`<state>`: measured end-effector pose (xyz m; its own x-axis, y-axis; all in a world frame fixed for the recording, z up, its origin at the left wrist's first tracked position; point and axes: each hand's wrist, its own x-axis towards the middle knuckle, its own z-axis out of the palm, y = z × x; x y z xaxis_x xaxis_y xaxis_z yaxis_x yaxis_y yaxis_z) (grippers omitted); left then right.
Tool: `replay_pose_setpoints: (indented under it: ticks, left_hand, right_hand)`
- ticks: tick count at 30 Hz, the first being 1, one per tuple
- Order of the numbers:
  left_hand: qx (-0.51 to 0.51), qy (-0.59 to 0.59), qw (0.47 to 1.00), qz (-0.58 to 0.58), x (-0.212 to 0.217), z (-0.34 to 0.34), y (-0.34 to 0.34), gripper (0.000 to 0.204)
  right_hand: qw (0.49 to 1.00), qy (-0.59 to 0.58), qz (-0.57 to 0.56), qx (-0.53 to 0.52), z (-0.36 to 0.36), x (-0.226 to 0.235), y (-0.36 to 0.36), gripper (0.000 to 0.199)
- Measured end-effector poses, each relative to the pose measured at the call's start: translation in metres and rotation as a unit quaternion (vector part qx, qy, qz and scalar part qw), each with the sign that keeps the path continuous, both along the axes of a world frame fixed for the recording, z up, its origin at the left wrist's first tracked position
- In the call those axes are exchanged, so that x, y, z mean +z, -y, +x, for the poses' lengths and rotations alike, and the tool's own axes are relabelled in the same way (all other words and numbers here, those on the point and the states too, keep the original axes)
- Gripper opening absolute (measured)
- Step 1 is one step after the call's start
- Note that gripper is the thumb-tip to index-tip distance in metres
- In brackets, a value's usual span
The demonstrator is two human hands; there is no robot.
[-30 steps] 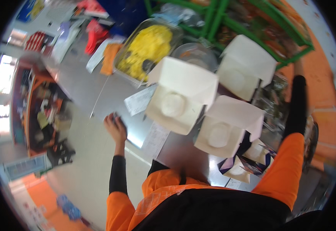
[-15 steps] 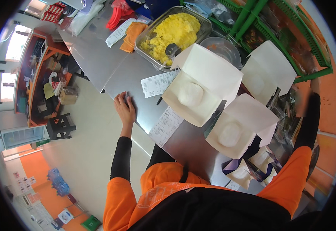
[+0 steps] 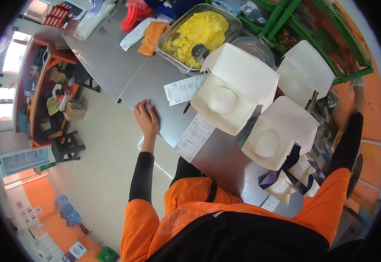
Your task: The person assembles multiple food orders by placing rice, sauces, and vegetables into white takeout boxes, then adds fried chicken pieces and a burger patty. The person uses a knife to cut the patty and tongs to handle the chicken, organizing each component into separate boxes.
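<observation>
My left hand [image 3: 147, 118] rests on the front edge of the steel table [image 3: 131, 83], fingers slightly curled and holding nothing. At the far right my right hand [image 3: 358, 89] reaches toward the green rack [image 3: 351, 79]; it is smeared, and its fingers cannot be made out. Clear plastic shows beside it. Between my hands stand three open white boxes: a large box [image 3: 249, 65], a back box [image 3: 310, 61] and a front box [image 3: 293, 115]. Each contains a rounded white mound; the one in the large box [image 3: 222, 100] is the plainest.
A steel tray [image 3: 160, 46] of yellow food with a scoop [image 3: 199, 51] stands behind the boxes, next to a clear round bowl [image 3: 253, 50]. Receipts [image 3: 194, 136], a pen [image 3: 186, 107] and an orange cloth [image 3: 152, 38] lie nearby. Small dark-sided boxes [image 3: 282, 183] stand closer to me.
My right hand has moved up to the rack. My left hand stays at the table edge. The whole view has shifted slightly.
</observation>
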<state>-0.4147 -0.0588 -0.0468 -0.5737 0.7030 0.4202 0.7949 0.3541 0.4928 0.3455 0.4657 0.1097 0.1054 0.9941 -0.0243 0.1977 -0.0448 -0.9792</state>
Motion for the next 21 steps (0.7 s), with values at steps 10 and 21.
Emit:
replay_pose_setpoints:
  ticks: [10, 21]
  left_hand:
    - [-0.009, 0.026, 1.000, 0.001, 0.003, 0.000, 0.003, 0.026]
    - [-0.053, 0.175, 0.983, -0.014, -0.006, -0.010, 0.010, 0.044]
  right_hand:
    - [0.984, -0.036, -0.090, -0.150, -0.077, 0.049, 0.106, 0.020]
    - [0.950, 0.185, 0.041, -0.249, -0.146, 0.130, 0.320, 0.030]
